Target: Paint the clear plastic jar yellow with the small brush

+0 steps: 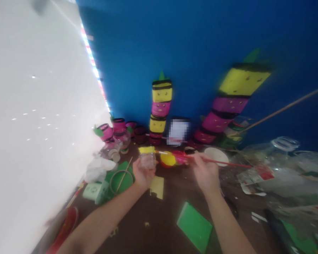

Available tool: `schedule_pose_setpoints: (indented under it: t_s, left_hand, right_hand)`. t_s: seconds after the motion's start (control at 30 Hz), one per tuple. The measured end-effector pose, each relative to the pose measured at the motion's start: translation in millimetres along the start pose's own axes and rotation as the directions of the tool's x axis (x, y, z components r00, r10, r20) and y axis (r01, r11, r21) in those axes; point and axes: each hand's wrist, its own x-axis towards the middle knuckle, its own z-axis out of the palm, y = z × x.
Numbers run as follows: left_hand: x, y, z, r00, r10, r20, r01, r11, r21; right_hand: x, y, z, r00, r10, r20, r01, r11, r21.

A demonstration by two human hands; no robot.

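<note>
My left hand (144,176) is closed around a small clear plastic cup (147,162) with a yellow painted band along its top edge. Between the fingers of my right hand (205,171) is a long red paintbrush (228,162). Its bristle end points left and meets, or nearly meets, the yellow band; blur hides which. Just behind the brush lie a round patch of yellow paint (167,159) and some pink paint (180,157). A white lid-like disc (216,156) rests beyond my right hand.
Stacked yellow and pink painted cups with faces (161,109) stand against the blue wall (127,53), with a second stack (230,106) leaning right. Pink cups (119,127) sit back left. Clear plastic bottles (281,173) crowd the right. Green paper (194,225) and a tape ring (122,182) lie nearer.
</note>
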Motion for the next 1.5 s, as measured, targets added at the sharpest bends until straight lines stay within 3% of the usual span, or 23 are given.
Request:
schedule_pose_setpoints:
  t_s: [0.2, 0.4, 0.73, 1.03, 1.23, 1.5]
  left_hand:
    - [0.0, 0.1, -0.3, 1.0, -0.006, 0.005, 0.006, 1.0, -0.011]
    - [-0.7, 0.2, 0.5, 1.0, -0.007, -0.014, 0.007, 1.0, 0.004]
    - [-1.7, 2.9, 3.7, 0.999, -0.009, -0.033, 0.009, 1.0, -0.01]
    - [3.1, -6.7, -9.7, 0.999, -0.016, 0.047, 0.011, 0.995, 0.103]
    - [0.3, -8.8, -6.5, 0.999, -0.007, 0.047, -0.002, 0.978, 0.207]
    - [-5.2, -11.0, -2.3, 0.993, -0.058, 0.102, 0.036, 0.978, 0.206]
  right_hand:
    - [-4.5, 0.1, 8.6, 0.999, 0.004, 0.047, -0.005, 1.0, 0.02]
    - [1.3, 5.2, -3.3, 1.0, -0.008, -0.027, 0.006, 0.997, -0.073]
    - [4.5, -6.2, -5.3, 0.999, 0.032, -0.029, -0.029, 0.993, 0.118]
    - [2.6, -5.6, -5.6, 0.998, 0.054, 0.031, -0.057, 0.992, 0.113]
    - [2.4, -5.6, -3.4, 0.996, 0.083, 0.036, -0.086, 0.991, 0.101]
    - [1.8, -7.1, -3.7, 0.997, 0.061, 0.053, -0.065, 0.995, 0.078]
